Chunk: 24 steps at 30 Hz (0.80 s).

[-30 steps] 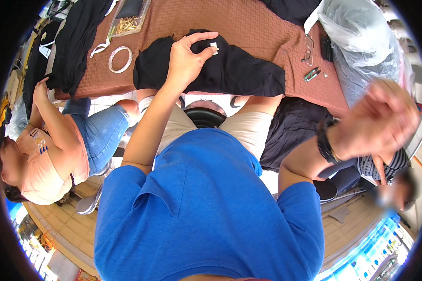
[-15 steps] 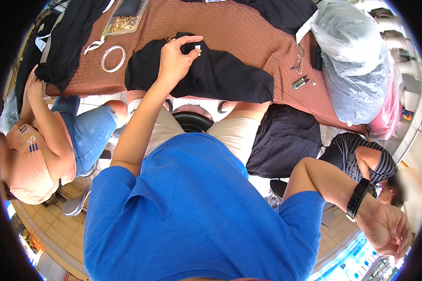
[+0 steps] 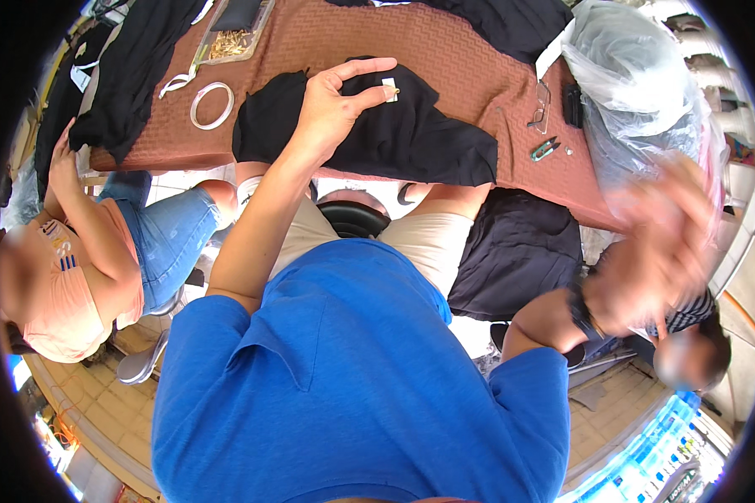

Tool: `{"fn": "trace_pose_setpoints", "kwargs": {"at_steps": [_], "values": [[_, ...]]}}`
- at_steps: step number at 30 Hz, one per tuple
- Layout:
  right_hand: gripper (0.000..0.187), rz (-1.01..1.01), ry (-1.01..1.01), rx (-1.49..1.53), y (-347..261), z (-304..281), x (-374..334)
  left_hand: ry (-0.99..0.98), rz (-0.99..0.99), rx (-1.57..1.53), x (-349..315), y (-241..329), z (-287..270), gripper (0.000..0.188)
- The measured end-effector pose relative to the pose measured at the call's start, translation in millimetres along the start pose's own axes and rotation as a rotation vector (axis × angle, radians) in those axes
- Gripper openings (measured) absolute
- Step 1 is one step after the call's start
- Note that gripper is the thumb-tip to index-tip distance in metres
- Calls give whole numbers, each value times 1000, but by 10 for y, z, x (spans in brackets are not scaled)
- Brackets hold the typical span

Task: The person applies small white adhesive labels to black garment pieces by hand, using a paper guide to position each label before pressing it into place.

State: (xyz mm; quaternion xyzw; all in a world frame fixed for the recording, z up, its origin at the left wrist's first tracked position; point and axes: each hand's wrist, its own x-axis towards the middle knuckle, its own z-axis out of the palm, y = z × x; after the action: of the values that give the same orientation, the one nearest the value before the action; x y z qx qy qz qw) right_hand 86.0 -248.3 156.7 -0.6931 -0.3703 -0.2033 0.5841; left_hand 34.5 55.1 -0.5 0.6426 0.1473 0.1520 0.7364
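A black garment (image 3: 445,142) lies in folds along the table's near edge. Over it, my left hand (image 3: 331,105) keeps its index finger stretched out, with the thumb bent against a small white label (image 3: 389,83). A tiny gold-coloured bit, perhaps a pin, shows at the thumb tip; the other fingers are mostly hidden. My right hand (image 3: 658,251) is raised off to the right, in front of the plastic-wrapped bundle, above the black wristband (image 3: 580,312). Motion smears its fingers, so whether it holds anything does not show.
On the brown-covered table (image 3: 310,33) are a white ring (image 3: 212,106), a clear box with small gold pieces (image 3: 231,44), teal thread snips (image 3: 545,149) and eyeglasses (image 3: 541,113). A plastic-wrapped bundle (image 3: 637,92) stands right. One person (image 3: 92,277) sits left; another is at right.
My left hand has shifted right, and the white label has moved with its thumb. My right hand has swung up and forward from low at the right. The whole view has shifted slightly.
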Motion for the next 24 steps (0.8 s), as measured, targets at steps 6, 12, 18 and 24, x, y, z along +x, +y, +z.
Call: {"fn": "trace_pose_setpoints", "kwargs": {"at_steps": [6, 12, 18, 24], "values": [[11, 335, -340, 220, 928, 1448, -544, -6, -34, -141, -119, 62, -41, 40], [15, 231, -233, 56, 973, 1625, -589, -18, -30, -101, -140, 136, -39, 40], [16, 207, -266, 21, 974, 1604, -566, -23, -25, -135, -143, 135, -34, 40], [16, 171, -271, 17, 1005, 1608, -563, -28, -29, -125, -141, 143, -40, 41]]}}
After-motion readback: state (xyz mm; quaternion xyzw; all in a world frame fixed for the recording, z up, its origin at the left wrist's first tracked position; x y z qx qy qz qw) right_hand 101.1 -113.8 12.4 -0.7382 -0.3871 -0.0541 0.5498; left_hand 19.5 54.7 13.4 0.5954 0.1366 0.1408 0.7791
